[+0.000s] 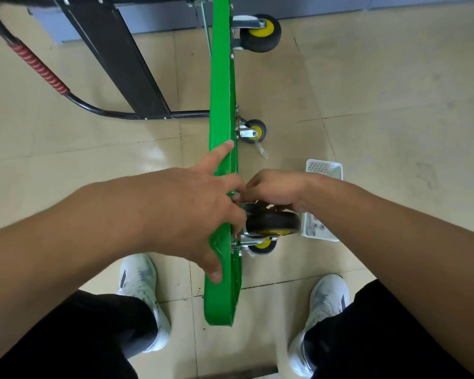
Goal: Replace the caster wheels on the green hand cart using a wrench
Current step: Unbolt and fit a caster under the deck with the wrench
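Observation:
The green hand cart (221, 86) stands on its side, so I see its deck edge-on, with the black handle (39, 64) folded out to the left. My left hand (192, 214) lies across the deck's top edge. Its forefinger and thumb are straight, and the other fingers reach over the edge toward the bolts. My right hand (274, 188) is curled round the bracket of a black caster wheel with a yellow hub (272, 223), held against the deck's underside. What its fingertips pinch is hidden. A wrench (309, 228) lies in the white basket (324, 168).
Two more casters are on the deck, a small one (254, 131) in the middle and a large one (261, 32) at the far end. Another small caster (263, 246) shows under the held wheel. A scrap of clear plastic (263, 152) lies on the tiled floor. My white shoes (141, 285) flank the cart's near end.

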{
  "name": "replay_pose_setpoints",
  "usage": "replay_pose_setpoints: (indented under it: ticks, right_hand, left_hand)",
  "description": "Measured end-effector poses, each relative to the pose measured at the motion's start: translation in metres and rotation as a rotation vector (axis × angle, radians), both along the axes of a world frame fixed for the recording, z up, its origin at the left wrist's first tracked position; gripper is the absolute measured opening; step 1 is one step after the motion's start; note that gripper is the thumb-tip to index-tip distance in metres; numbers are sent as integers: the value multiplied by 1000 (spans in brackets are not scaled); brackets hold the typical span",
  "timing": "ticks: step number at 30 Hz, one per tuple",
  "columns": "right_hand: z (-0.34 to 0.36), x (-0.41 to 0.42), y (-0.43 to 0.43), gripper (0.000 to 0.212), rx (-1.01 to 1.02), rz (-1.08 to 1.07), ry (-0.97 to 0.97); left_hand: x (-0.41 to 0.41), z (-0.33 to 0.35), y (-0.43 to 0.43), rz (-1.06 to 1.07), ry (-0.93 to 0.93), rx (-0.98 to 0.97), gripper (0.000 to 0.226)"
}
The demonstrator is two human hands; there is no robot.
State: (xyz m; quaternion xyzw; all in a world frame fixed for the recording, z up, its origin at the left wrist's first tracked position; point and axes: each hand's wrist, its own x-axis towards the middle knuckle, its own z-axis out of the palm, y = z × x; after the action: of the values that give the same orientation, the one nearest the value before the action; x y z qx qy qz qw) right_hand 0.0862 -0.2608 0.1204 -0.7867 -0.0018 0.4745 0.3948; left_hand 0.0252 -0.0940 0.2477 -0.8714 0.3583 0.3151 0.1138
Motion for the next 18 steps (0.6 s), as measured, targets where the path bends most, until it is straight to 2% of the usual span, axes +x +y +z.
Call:
replay_pose_setpoints:
  ticks: [8, 13, 18]
  right_hand:
    - [-6, -2, -2, 15, 94, -116, 90]
    - [-9, -1, -1, 32, 92, -182, 177]
    - [-11, 1, 0, 19, 112, -202, 225]
  left_hand:
    - [-1, 1, 1, 42, 17, 7, 73]
    - [0, 2, 0, 10, 11, 31, 73]
    - [1, 2, -2, -48, -10, 76, 73]
